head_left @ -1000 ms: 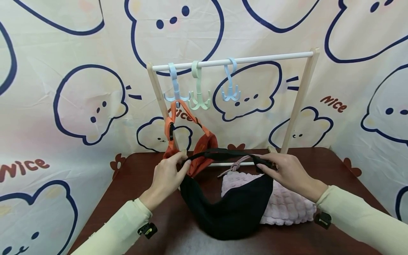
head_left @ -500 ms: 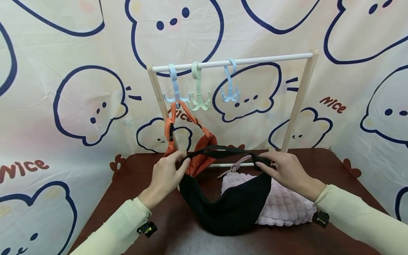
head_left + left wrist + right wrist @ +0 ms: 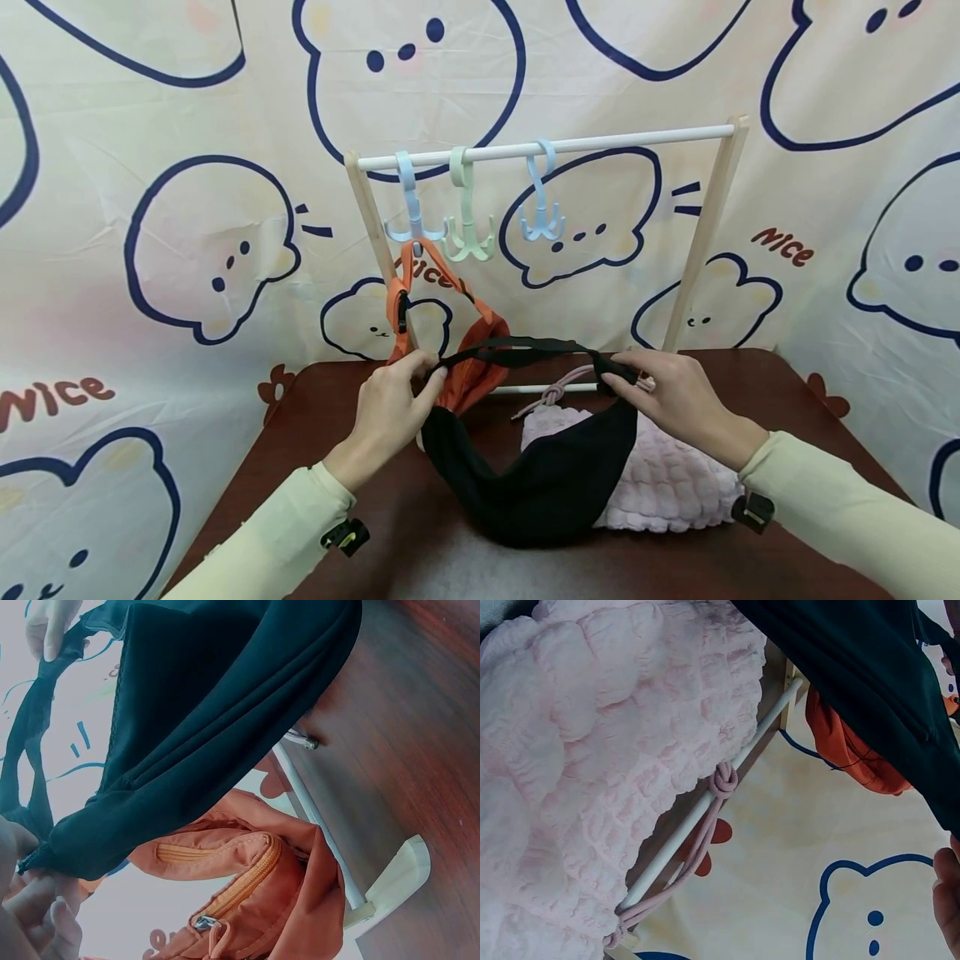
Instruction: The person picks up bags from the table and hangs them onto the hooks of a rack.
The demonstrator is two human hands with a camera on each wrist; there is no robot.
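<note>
A black crossbody bag (image 3: 517,500) with a matching strap hangs between my two hands above the table. Its body sags in a curve, and the strap arches across the top. My left hand (image 3: 393,408) pinches the bag's left end where strap meets body; the left wrist view shows thumb and fingers (image 3: 49,907) closed on that corner. On the other side my right hand (image 3: 678,404) pinches the right end, and only its fingertips (image 3: 946,900) show in the right wrist view. Behind my left hand, an orange crossbody bag (image 3: 480,342) hangs by its strap from the left blue hook.
A rack with a white top bar (image 3: 637,137) stands at the back. On it hang a blue hook (image 3: 411,204), a green hook (image 3: 468,221) and another blue hook (image 3: 542,208). A pink puffy bag (image 3: 675,492) with a knotted cord lies on the brown table (image 3: 270,475).
The black bag has risen slightly, its lower edge now higher and its strap arching a little higher. Both hands keep their grip almost in place.
</note>
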